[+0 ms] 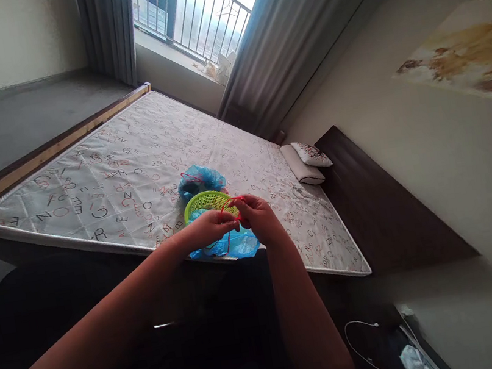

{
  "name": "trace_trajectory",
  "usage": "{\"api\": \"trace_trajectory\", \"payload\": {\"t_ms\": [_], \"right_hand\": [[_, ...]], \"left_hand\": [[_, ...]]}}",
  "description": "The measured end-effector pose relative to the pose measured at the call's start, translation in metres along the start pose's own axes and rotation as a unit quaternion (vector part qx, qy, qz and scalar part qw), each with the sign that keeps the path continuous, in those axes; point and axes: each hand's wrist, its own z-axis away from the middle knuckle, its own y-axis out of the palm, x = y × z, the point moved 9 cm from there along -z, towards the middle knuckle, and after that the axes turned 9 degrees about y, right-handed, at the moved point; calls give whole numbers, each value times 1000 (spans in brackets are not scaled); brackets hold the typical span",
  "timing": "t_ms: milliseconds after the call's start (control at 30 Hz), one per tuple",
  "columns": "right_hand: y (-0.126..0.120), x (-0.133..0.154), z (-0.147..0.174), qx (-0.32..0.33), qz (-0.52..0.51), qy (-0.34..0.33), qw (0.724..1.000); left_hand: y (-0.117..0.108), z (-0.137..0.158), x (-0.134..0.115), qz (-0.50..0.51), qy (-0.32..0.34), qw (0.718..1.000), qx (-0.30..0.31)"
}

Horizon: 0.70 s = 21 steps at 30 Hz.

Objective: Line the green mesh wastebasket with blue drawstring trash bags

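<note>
My left hand (210, 228) and my right hand (254, 215) are close together, fingers pinched on a thin red drawstring (224, 205) that loops between them. Just beneath lies a blue plastic bag (242, 245), crumpled at the mattress's near edge. Behind the hands stands a lime-green mesh basket (204, 200), its lower part covered by my left hand and the bag. Beyond the basket rests a second blue bag (202, 177), bunched up, with a red string on it; what it contains I cannot make out.
The mattress (103, 187) has a letter print and fills the middle. A beige bolster (302, 165) and a patterned pillow (312, 153) lie by the dark headboard (389, 212). A white cable (349, 342) hangs at the lower right. Grey curtains (271, 45) flank the window.
</note>
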Motion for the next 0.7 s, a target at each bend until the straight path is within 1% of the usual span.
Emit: {"api": "trace_trajectory", "payload": {"t_ms": [67, 200, 367, 467, 533, 600, 700], "right_hand": [[-8, 0, -2, -17, -63, -5, 998], [-29, -4, -5, -70, -157, -9, 985], [-35, -14, -10, -90, -207, -1, 974], [-37, -14, -12, -102, -217, -16, 971], [-37, -13, -13, -98, -227, -22, 969], [-35, -13, -14, -83, -238, -11, 968], [-29, -16, -15, -58, -250, 20, 966]], "left_hand": [[2, -1, -3, -34, 20, 999, 8], [2, 0, -3, -33, 0, 999, 26], [2, 3, -9, -1, -7, 999, 42], [4, 3, -9, 60, -1, 997, 47], [7, 2, -7, 107, 2, 993, 53], [8, 3, -5, 129, 1, 990, 60], [7, 3, -5, 101, 1, 993, 66]]}}
